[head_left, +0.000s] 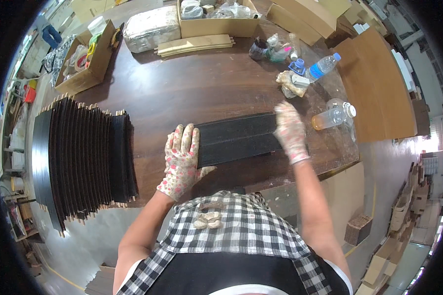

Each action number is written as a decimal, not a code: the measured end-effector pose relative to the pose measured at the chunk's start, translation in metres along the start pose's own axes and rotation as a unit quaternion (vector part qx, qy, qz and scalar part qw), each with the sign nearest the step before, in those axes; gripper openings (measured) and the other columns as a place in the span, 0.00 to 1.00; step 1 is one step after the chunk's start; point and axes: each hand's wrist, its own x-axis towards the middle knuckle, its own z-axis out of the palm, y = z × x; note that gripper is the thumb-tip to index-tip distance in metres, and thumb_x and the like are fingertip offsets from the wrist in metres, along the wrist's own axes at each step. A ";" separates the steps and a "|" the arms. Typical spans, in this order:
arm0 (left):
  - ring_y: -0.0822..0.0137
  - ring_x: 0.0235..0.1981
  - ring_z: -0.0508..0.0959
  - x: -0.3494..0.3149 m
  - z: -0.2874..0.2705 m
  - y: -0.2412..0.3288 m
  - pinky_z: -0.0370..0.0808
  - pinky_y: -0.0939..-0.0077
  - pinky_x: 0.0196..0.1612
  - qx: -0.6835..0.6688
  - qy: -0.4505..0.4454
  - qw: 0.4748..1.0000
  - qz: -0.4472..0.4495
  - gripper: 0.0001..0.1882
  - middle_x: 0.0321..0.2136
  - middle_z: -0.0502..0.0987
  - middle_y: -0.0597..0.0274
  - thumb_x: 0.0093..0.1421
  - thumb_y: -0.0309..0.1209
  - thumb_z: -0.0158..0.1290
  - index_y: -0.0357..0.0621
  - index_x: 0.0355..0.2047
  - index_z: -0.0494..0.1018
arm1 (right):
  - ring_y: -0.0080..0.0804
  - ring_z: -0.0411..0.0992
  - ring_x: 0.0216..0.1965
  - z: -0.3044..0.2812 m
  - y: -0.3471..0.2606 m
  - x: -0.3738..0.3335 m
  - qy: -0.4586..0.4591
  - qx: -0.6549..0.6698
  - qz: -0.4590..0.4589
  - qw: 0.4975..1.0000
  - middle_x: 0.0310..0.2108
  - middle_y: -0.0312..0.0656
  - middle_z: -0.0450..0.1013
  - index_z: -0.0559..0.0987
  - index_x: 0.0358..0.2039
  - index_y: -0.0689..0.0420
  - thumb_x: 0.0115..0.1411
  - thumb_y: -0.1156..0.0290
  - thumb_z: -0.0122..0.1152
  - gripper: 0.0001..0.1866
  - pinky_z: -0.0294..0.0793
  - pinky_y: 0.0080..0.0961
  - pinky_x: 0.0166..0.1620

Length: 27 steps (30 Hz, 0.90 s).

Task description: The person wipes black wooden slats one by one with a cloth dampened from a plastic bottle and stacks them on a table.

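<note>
A flat black rectangular panel (pixel 238 136) with a lengthwise seam lies on the brown table in front of me. My left hand (pixel 179 160), in a white glove with a pink pattern, rests at the panel's left end. Its fingers are stretched out and its thumb points sideways along the near edge. At the panel's right end is my right hand (pixel 290 132), in a matching glove. Motion smears its fingers, and I cannot make out whether it holds anything. To the left stands a long row of similar black panels (pixel 83 160) with light wooden ends sticking out.
Right of the panel lie a bottle of amber liquid (pixel 330 118) and a blue-capped bottle (pixel 324 67). Along the far side are an open carton (pixel 219 28), a wrapped bundle (pixel 152 29) and thin wooden strips (pixel 194 45). A cardboard box of tapes (pixel 86 73) sits far left.
</note>
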 end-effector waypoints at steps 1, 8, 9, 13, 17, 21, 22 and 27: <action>0.42 0.67 0.51 -0.001 0.000 -0.005 0.47 0.46 0.66 -0.034 -0.008 0.999 0.009 0.59 0.65 0.53 0.43 0.41 0.57 0.66 0.31 0.64 0.54 | 0.38 0.72 0.51 -0.008 0.018 -0.006 -0.009 0.271 0.262 0.926 0.48 0.50 0.73 0.74 0.53 0.59 0.57 0.69 0.61 0.23 0.71 0.33 0.54; 0.40 0.66 0.54 -0.012 0.015 -0.036 0.51 0.48 0.66 -0.207 0.069 0.976 -0.013 0.61 0.64 0.55 0.39 0.39 0.48 0.70 0.31 0.66 0.48 | 0.40 0.72 0.53 -0.055 -0.067 0.026 -0.009 0.466 0.348 0.814 0.53 0.51 0.72 0.74 0.54 0.60 0.67 0.67 0.51 0.18 0.71 0.34 0.56; 0.41 0.66 0.54 -0.009 0.021 -0.038 0.51 0.50 0.67 -0.226 0.086 0.970 0.003 0.63 0.64 0.55 0.39 0.41 0.49 0.70 0.29 0.66 0.46 | 0.44 0.65 0.60 -0.045 -0.090 0.025 -0.036 0.249 0.208 0.945 0.57 0.53 0.67 0.71 0.57 0.62 0.66 0.63 0.50 0.22 0.62 0.37 0.62; 0.45 0.65 0.58 -0.012 0.048 -0.045 0.54 0.53 0.66 -0.242 0.126 0.962 0.016 0.66 0.63 0.57 0.40 0.44 0.54 0.67 0.27 0.67 0.39 | 0.50 0.48 0.70 -0.052 -0.195 0.043 -0.126 0.235 -0.070 0.961 0.67 0.55 0.53 0.61 0.63 0.67 0.65 0.54 0.44 0.34 0.42 0.43 0.70; 0.47 0.62 0.63 -0.006 0.039 -0.045 0.59 0.54 0.64 -0.291 0.161 0.943 0.028 0.68 0.60 0.62 0.41 0.42 0.56 0.68 0.28 0.67 0.39 | 0.49 0.48 0.70 -0.045 -0.178 0.039 -0.111 0.185 -0.109 0.970 0.68 0.55 0.52 0.60 0.64 0.66 0.64 0.57 0.48 0.34 0.42 0.45 0.70; 0.46 0.61 0.64 -0.005 0.032 -0.040 0.59 0.55 0.64 -0.277 0.163 0.947 0.024 0.69 0.59 0.64 0.41 0.39 0.54 0.70 0.27 0.67 0.41 | 0.53 0.50 0.69 -0.037 -0.148 0.029 -0.064 0.150 -0.050 0.985 0.66 0.57 0.55 0.61 0.63 0.67 0.63 0.61 0.50 0.32 0.45 0.47 0.69; 0.46 0.61 0.64 -0.003 0.032 -0.038 0.59 0.55 0.64 -0.273 0.169 0.947 0.026 0.68 0.59 0.64 0.41 0.40 0.55 0.69 0.26 0.67 0.41 | 0.54 0.51 0.68 -0.049 -0.168 0.038 -0.096 0.243 -0.074 0.962 0.65 0.58 0.55 0.61 0.63 0.68 0.63 0.61 0.49 0.32 0.46 0.47 0.69; 0.45 0.58 0.67 -0.004 0.036 -0.042 0.62 0.54 0.61 -0.278 0.174 0.944 0.027 0.67 0.57 0.66 0.41 0.39 0.54 0.70 0.26 0.66 0.43 | 0.49 0.51 0.68 -0.047 -0.177 0.038 -0.125 0.185 -0.104 0.969 0.65 0.56 0.56 0.61 0.63 0.66 0.64 0.58 0.44 0.32 0.46 0.44 0.69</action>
